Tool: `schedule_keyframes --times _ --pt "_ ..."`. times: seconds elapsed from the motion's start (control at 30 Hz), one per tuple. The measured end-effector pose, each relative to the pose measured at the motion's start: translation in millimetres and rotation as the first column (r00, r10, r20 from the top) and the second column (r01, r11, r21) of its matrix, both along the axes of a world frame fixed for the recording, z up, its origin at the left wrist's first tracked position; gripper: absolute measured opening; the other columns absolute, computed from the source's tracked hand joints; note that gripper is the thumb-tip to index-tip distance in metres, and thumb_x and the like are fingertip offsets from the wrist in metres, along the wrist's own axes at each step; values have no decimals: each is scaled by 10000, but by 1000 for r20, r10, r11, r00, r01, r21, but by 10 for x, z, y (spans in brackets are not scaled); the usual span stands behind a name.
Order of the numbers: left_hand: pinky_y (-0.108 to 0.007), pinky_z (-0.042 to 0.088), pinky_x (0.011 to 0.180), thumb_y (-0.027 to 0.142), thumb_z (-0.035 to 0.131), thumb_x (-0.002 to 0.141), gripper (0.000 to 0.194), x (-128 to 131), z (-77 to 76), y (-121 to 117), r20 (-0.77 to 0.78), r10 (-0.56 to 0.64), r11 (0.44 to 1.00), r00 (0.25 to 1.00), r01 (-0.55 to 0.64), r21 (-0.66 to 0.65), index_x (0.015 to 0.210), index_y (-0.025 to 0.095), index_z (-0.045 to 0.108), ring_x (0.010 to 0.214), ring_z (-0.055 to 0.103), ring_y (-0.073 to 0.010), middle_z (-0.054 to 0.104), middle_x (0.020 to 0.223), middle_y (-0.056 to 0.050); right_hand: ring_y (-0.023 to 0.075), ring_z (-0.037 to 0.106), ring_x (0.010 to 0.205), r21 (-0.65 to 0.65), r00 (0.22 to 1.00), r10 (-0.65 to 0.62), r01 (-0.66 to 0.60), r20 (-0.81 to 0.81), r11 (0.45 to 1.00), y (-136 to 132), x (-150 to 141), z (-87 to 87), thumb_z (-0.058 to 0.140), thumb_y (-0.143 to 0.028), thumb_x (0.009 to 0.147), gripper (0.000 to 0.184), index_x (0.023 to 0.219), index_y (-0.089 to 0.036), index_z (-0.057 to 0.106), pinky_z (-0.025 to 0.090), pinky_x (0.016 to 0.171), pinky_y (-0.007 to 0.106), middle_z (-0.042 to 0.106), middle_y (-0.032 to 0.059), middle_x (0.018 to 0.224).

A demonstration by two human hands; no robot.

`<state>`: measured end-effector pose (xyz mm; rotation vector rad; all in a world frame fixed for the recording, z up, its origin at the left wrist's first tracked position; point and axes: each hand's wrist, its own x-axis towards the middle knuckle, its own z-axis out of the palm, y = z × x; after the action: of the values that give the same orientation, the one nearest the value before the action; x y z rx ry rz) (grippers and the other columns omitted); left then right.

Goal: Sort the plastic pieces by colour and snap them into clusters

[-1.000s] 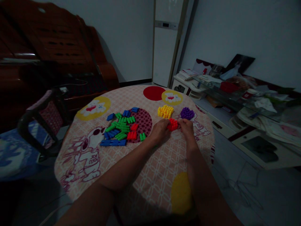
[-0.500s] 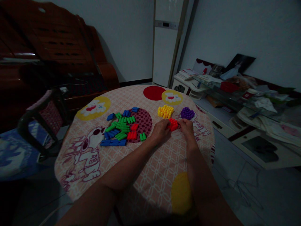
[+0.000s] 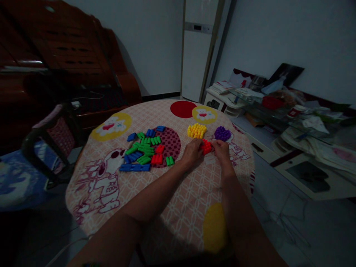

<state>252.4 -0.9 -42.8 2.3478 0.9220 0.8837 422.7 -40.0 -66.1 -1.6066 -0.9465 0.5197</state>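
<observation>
Between my two hands is a knobbly cluster of red plastic building blocks (image 3: pixel 206 147) on the patterned tablecloth. My left hand (image 3: pixel 191 151) grips its left side with curled fingers. On its right side, my right hand (image 3: pixel 221 150) pinches the cluster with thumb and fingertips; the fingertips are small and dim here. Just beyond the left hand sits a yellow block cluster (image 3: pixel 196 130). A purple block cluster (image 3: pixel 222 133) lies behind my right hand. To the left are loose green blocks (image 3: pixel 145 148), blue blocks (image 3: pixel 135 168) and a few red blocks (image 3: pixel 157 159).
The round table (image 3: pixel 167 196) has a printed cloth. A chair (image 3: pixel 52 144) stands at its left, a wooden bench (image 3: pixel 72 55) behind that. On the right, a low cabinet (image 3: pixel 289 163) carries papers and clutter. A tall white air conditioner (image 3: pixel 196 63) stands at the back.
The view has shifted very slightly. Both hands stay at the red cluster with hardly any movement, and the other blocks lie as before.
</observation>
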Motion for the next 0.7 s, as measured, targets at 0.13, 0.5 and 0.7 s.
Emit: schedule_keyframes --times 0.13,0.5,0.7 --pt "-308 492 820 95 556 792 191 -71 -28 43 15 0 1000 1000 -1 4 955 166 624 912 596 -187 659 978 -76 128 466 465 -13 1000 -2 2 -23 1000 -4 -9 11 607 -492 710 312 615 -195 610 376 476 248 533 -32 484" --pt "-292 469 724 150 598 788 181 -934 549 350 -470 136 990 872 -139 28 906 165 734 789 646 -216 710 831 -78 125 477 471 -4 997 -13 12 -76 1000 -30 -79 118 610 -443 690 274 582 -192 594 405 481 247 530 -31 491" --pt "-268 440 684 265 710 708 128 -1518 641 513 -807 74 981 586 -189 -47 811 189 725 804 649 -222 730 845 -69 128 495 502 -24 997 -33 31 -71 999 -32 -102 134 602 -416 694 254 601 -179 606 405 484 238 538 -28 504"
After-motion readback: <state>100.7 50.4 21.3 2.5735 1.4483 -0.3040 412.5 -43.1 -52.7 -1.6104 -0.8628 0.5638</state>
